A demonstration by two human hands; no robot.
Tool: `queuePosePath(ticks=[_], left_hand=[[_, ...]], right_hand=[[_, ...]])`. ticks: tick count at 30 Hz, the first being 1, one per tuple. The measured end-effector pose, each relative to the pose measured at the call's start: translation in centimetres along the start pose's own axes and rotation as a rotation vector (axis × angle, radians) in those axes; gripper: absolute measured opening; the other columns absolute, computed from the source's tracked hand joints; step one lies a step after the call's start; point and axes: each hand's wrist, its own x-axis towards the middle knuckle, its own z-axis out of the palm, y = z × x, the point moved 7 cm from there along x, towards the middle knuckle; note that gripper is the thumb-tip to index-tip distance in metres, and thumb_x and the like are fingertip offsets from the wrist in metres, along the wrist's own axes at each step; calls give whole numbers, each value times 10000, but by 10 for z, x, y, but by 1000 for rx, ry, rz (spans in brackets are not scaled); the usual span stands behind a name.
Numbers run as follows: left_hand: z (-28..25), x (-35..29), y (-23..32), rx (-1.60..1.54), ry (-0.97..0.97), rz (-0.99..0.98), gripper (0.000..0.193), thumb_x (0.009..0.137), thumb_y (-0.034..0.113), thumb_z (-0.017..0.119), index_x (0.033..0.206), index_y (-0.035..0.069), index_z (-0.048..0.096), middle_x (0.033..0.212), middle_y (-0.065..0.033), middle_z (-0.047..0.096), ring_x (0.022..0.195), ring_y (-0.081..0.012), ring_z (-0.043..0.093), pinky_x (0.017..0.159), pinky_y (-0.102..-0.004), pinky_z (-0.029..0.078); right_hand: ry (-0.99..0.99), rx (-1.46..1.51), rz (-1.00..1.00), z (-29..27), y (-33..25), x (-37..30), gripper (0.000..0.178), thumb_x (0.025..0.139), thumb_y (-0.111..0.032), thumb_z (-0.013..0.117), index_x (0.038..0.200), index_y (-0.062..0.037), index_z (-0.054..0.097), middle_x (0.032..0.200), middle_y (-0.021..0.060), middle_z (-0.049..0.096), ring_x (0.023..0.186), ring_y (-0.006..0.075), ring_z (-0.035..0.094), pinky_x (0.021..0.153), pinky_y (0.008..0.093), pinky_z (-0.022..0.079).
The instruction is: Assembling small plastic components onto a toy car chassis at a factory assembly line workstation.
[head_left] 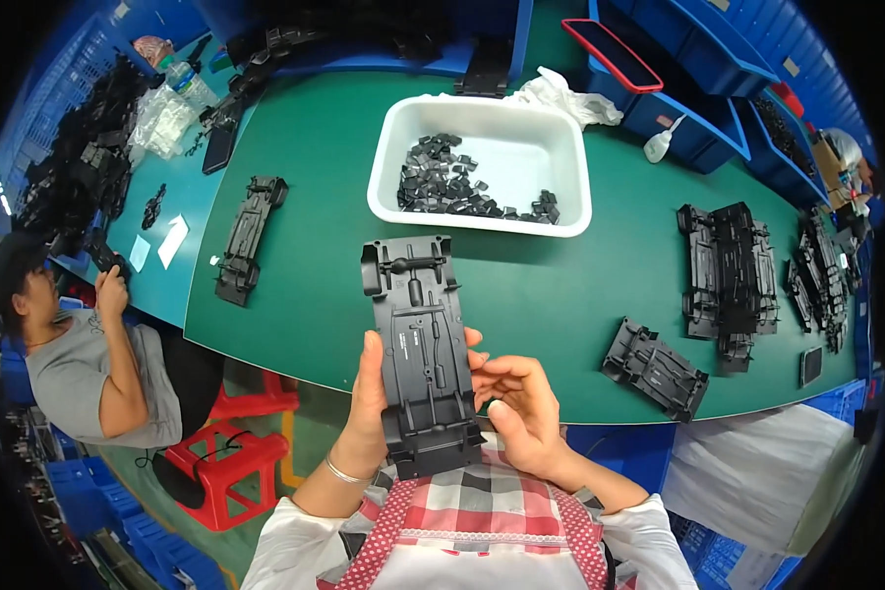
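Observation:
A black plastic toy car chassis point(425, 344) is held upright lengthwise over the table's near edge, its moulded side facing up. My left hand point(367, 408) grips it, thumb along the left edge; fingertips show past the right edge, and the rest of those fingers are hidden behind it. Close beside the lower right edge is my right hand point(526, 413), palm turned inward. Its fingers are loosely bent, with a gap between thumb and forefinger and nothing visible in them. Whether its fingertips touch the chassis I cannot tell.
Beyond the chassis stands a white tub point(578, 197) with small black parts. Similar chassis lie at left point(251, 239), at right point(656, 367) and in a stack point(733, 275). Blue bins point(693, 133), a white cloth point(565, 95) and a red-rimmed tray point(612, 56) are behind. A co-worker point(108, 374) sits left.

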Motion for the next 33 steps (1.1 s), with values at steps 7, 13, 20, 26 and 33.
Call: queuePosePath(ticks=[7,13,20,26,33], left_hand=[[-6,-11,-2,110,-89,-43,940,862,751,338,1263,-89,471,1149,-207,609,1031,-258,635,861,-336,542],[-19,-19,0,67,-206,-5,944,791,684,584,1252,-129,449,1151,-276,587,988,-336,654,866,-420,548],[-22,-23,5,111,-202,17,985,737,689,645,1216,-150,456,1100,-289,597,963,-338,662,860,-437,551],[-29,-18,-3,68,-192,-39,971,725,667,673,1219,-141,457,1089,-291,602,949,-339,666,843,-428,559],[-44,-21,6,-41,-28,174,1004,765,817,433,1241,-67,437,1032,-175,610,903,-258,631,816,-374,537]], right_hand=[[204,-606,-311,-16,-55,38,132,812,44,667,919,19,595,801,105,619,629,159,596,572,260,480],[-70,-804,-556,12,-74,52,299,692,62,731,952,22,589,779,114,611,625,232,612,507,320,481],[-128,-813,-601,24,-71,58,279,643,77,730,883,18,600,779,105,599,626,249,610,505,320,481],[-135,-843,-595,21,-67,58,268,626,81,715,854,8,597,769,110,598,634,258,615,520,335,487],[-75,-668,-494,20,-58,63,512,726,-90,788,1144,41,523,917,143,603,742,251,603,606,327,498]])
